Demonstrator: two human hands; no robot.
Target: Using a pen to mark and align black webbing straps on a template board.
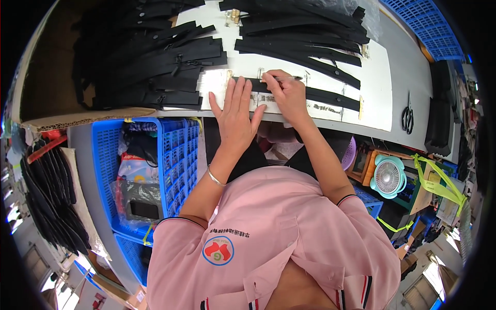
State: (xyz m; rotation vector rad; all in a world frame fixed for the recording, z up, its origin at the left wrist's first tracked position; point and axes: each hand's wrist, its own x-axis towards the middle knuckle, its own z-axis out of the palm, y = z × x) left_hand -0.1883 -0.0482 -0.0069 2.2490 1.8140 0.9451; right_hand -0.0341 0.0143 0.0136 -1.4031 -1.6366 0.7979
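So there's a grey table point(411, 67) with a white board point(380, 77) along its near edge, and black strips piled on the board's left point(139, 67) and right point(305, 31) sides. The front strip point(323, 96) lies by the board's near edge, long axis running left to right, right end angled slightly nearer that edge. Left hand point(237, 119) is flat, fingers spread over the strip's left part, gripping nothing. Right hand point(291, 101) is nearer its middle, pinching a thin pen-like tool point(292, 78).

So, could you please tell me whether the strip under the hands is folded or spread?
Spread: the black strip lies lengthwise across the white board.
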